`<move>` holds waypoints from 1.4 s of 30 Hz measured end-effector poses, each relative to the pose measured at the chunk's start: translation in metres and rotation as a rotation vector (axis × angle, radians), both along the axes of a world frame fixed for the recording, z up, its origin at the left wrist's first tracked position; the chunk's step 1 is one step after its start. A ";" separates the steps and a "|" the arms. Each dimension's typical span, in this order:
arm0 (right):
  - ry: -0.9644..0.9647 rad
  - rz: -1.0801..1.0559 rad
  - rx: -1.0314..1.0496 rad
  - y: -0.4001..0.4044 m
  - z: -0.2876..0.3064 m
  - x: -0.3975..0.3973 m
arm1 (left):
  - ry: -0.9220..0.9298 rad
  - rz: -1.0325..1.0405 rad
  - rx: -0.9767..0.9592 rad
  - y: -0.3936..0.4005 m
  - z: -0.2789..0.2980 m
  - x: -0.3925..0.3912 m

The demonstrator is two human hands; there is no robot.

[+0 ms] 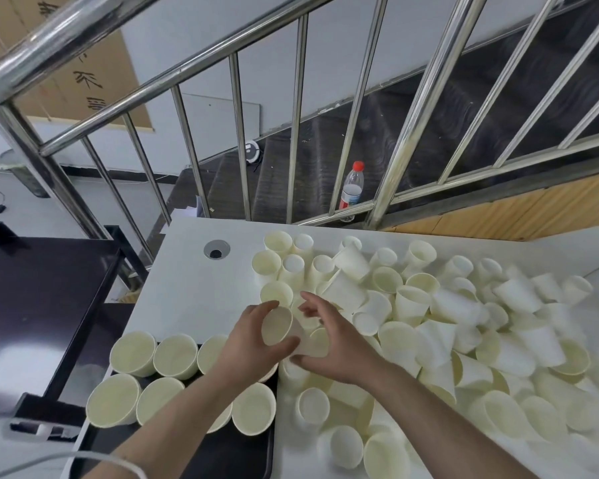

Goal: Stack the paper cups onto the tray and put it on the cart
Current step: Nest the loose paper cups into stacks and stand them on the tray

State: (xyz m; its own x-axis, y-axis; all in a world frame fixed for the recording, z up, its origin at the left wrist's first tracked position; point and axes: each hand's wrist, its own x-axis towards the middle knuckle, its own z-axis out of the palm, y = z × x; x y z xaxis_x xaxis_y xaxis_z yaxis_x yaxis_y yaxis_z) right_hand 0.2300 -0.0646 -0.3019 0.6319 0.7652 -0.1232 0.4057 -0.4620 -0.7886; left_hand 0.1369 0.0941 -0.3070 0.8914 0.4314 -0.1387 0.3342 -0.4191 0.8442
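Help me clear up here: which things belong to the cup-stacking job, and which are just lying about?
Job: paper cup held by left hand and right hand; loose cups; black tray; cart.
Lying about: water bottle; robot vacuum; cardboard.

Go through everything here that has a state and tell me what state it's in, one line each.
left hand: grips a held cup
held cup: tilted, mouth toward camera
right hand: fingers curled round that cup's base
tray: holds upright cups
loose cups: jumbled, many tipped over
water bottle: upright, capped
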 end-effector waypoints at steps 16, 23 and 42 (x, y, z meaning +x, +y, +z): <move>-0.452 -0.257 -0.579 0.019 -0.029 0.087 | 0.044 0.029 0.238 0.033 -0.004 -0.020; -0.426 -0.263 -0.611 0.022 -0.033 0.093 | 0.043 0.022 0.241 0.034 -0.006 -0.020; -0.103 -0.124 -0.075 0.031 -0.001 0.024 | 0.072 -0.077 0.329 0.059 -0.002 -0.034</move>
State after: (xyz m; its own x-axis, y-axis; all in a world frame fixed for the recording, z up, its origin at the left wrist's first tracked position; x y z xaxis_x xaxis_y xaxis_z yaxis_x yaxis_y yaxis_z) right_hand 0.2541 -0.0340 -0.3026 0.7331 0.6717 -0.1066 0.4192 -0.5697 -0.7069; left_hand 0.1026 0.1530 -0.3095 0.9162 0.3950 -0.0667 0.3443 -0.6913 0.6352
